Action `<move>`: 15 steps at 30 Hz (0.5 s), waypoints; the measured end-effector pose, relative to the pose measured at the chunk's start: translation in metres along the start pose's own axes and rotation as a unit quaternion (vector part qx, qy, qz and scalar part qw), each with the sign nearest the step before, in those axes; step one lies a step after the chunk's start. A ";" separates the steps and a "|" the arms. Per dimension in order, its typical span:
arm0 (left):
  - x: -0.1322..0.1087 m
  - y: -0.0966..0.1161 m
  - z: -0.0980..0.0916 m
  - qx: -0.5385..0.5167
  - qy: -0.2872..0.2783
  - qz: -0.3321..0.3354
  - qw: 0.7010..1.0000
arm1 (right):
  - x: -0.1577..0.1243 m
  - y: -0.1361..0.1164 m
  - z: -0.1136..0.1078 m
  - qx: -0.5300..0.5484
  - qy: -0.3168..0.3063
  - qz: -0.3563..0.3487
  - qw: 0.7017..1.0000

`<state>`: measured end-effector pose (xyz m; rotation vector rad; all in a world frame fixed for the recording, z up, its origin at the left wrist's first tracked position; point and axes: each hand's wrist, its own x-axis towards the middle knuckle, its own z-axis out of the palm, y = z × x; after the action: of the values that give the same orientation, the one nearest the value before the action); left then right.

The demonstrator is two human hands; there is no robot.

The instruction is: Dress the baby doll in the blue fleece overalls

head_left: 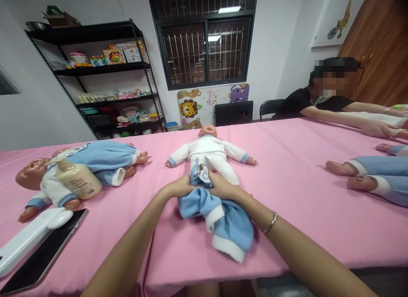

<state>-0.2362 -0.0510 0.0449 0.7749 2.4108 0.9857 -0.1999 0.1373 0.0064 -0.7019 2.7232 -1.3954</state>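
A baby doll in a white top lies on its back in the middle of the pink table, head away from me. Light blue trousers with white cuffs are bunched at its legs and trail toward me. My left hand is closed on the waistband at the doll's left side as I see it. On the other side my right hand, a bracelet on its wrist, grips the same waistband. Both hands sit at the doll's hips.
To the left lies a second doll in blue with a cream lotion bottle resting on it; a white device and a dark tablet are near the left edge. A person sits at the far right with another doll. Shelves stand behind.
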 end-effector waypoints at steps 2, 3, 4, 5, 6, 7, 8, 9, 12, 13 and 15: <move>-0.002 -0.005 0.001 -0.077 -0.002 -0.007 0.997 | -0.003 0.002 -0.004 0.043 0.001 -0.017 0.999; -0.003 -0.007 0.002 -0.110 -0.005 -0.017 0.994 | -0.005 0.003 -0.006 0.063 0.000 -0.024 0.998; -0.004 -0.008 0.003 -0.140 -0.006 -0.028 0.990 | -0.006 0.002 -0.007 0.083 -0.001 -0.025 0.996; -0.004 -0.010 0.004 -0.170 -0.004 -0.035 0.985 | -0.007 0.002 -0.008 0.102 -0.004 -0.020 0.995; -0.004 -0.011 0.006 -0.200 0.002 -0.039 0.979 | -0.008 0.001 -0.009 0.121 -0.005 -0.005 0.993; -0.003 -0.013 0.007 -0.230 0.008 -0.040 0.972 | -0.009 0.000 -0.008 0.139 -0.001 0.018 0.990; -0.003 -0.013 0.007 -0.264 0.017 -0.040 0.964 | -0.009 -0.002 -0.007 0.162 0.010 0.044 0.986; -0.002 -0.014 0.007 -0.300 0.027 -0.039 0.953 | -0.008 -0.004 -0.006 0.195 0.026 0.069 0.978; -0.004 -0.011 0.005 -0.401 0.047 -0.023 0.915 | -0.008 -0.012 -0.002 0.352 0.066 0.124 0.925; -0.007 -0.010 0.004 -0.424 0.049 -0.014 0.904 | -0.009 -0.015 -0.002 0.405 0.065 0.133 0.902; -0.013 -0.007 0.001 -0.449 0.043 0.003 0.893 | -0.011 -0.021 -0.002 0.476 0.048 0.152 0.865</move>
<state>-0.2281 -0.0626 0.0417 0.3819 1.6756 1.9320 -0.1825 0.1322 0.0215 -0.1158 1.6603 -2.3432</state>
